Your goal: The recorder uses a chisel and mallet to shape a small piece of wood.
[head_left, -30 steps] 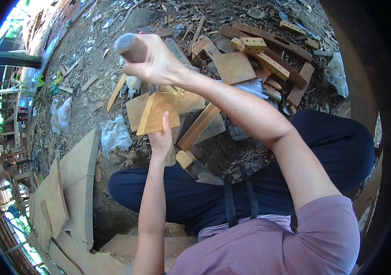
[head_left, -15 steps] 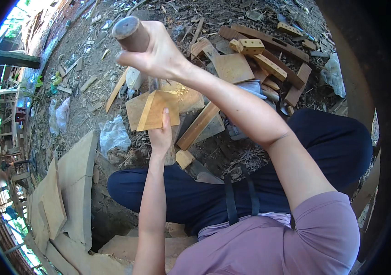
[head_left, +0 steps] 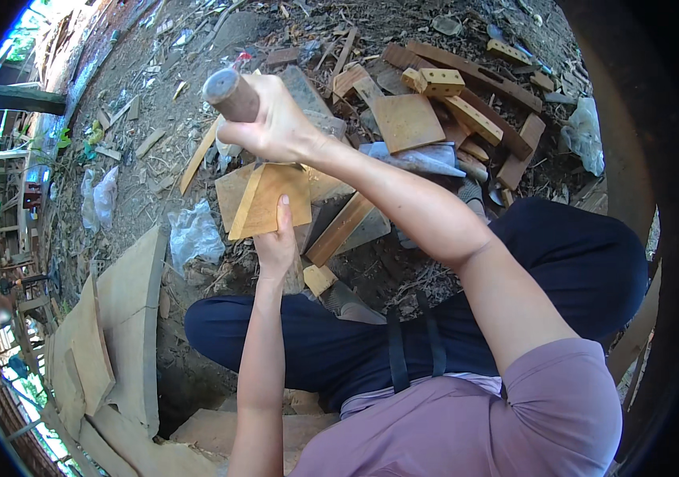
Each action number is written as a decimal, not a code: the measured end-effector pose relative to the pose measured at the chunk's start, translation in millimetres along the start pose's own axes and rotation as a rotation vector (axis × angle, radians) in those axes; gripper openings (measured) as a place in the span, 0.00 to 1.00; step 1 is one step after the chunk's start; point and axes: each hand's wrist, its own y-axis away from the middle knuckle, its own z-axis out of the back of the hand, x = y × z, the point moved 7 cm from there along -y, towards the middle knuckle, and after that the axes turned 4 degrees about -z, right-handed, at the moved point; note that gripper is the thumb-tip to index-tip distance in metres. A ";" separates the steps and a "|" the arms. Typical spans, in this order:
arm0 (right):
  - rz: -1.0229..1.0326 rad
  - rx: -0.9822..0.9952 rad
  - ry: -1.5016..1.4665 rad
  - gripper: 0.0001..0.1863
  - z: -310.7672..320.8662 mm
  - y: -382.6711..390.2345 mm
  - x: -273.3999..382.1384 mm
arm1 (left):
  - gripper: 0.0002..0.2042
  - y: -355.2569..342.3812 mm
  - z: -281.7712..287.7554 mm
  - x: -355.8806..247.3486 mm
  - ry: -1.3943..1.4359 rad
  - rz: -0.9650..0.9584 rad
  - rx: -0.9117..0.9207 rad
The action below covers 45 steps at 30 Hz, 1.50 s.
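My right hand (head_left: pixel 280 119) is wrapped round the thick, round wooden handle (head_left: pixel 230 95) of a tool. The handle's butt end points up; the working end is hidden behind my hand. Just below, my left hand (head_left: pixel 275 245) grips a pale yellow wood block (head_left: pixel 280 196) with one slanted edge, its thumb flat on the broad face. The block stands over a larger wooden base (head_left: pixel 228 187), and its top edge lies close under my right hand.
Holed wooden bars (head_left: pixel 440 82), a square board (head_left: pixel 408 122) and brown planks (head_left: pixel 475 75) are piled at the right. Large boards (head_left: pixel 133 318) lean at the left. Plastic bags (head_left: pixel 196 232) lie on the dirt. My crossed legs (head_left: pixel 308 338) are close below the block.
My right hand with the tool has come down closer to the block's top edge. The block has tilted slightly in my left hand and dropped a little.
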 end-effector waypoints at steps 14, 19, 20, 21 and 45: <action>0.033 0.000 0.082 0.10 -6.3 10.9 -8.0 | 0.13 0.3 -4.1 5.8 0.006 0.017 -0.014; -0.018 0.024 0.033 0.10 0.9 -0.4 1.2 | 0.13 2.4 -1.7 0.3 -0.019 -0.036 -0.010; 0.084 0.006 0.046 0.11 2.0 -8.5 15.0 | 0.13 1.9 1.0 0.8 -0.018 -0.004 0.012; 0.117 0.025 0.107 0.11 4.7 -13.5 32.1 | 0.13 -0.3 2.6 2.1 -0.017 0.018 0.036; -0.054 0.113 0.072 0.17 -29.1 -4.1 -14.9 | 0.14 0.3 -2.6 5.5 -0.009 -0.036 -0.003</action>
